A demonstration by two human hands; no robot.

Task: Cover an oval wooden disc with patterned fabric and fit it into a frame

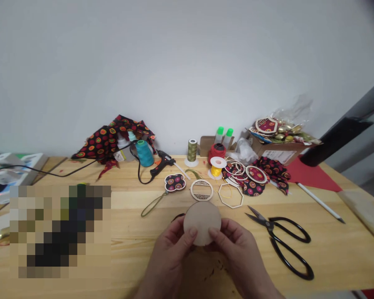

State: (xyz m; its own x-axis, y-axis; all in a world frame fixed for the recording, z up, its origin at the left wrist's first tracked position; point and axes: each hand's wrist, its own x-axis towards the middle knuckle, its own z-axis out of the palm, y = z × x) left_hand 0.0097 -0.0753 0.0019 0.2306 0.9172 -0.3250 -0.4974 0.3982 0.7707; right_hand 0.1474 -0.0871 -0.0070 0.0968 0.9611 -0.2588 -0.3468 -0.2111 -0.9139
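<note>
A plain grey-beige cardboard disc (202,220) is held up in front of me, above the wooden table. My left hand (174,245) grips its left lower edge, thumb on the face and fingers behind. On the other side my right hand (233,245) pinches it the same way. A bit of dark material (178,216) shows behind the disc by my left fingers; I cannot tell what it is. Just beyond the disc lies a round wooden lattice frame (201,190). Black-handled scissors (269,226) lie partly spread to the right of my right hand.
A glue gun (162,163), a teal thread cone (144,153) and a yellow thread spool (216,167) stand or lie farther back. Near them are a fabric-covered flower-shaped charm (175,182), an octagonal frame (230,196) and a box of ornaments (280,145). A pencil (321,202) lies right. Pixelation hides the left.
</note>
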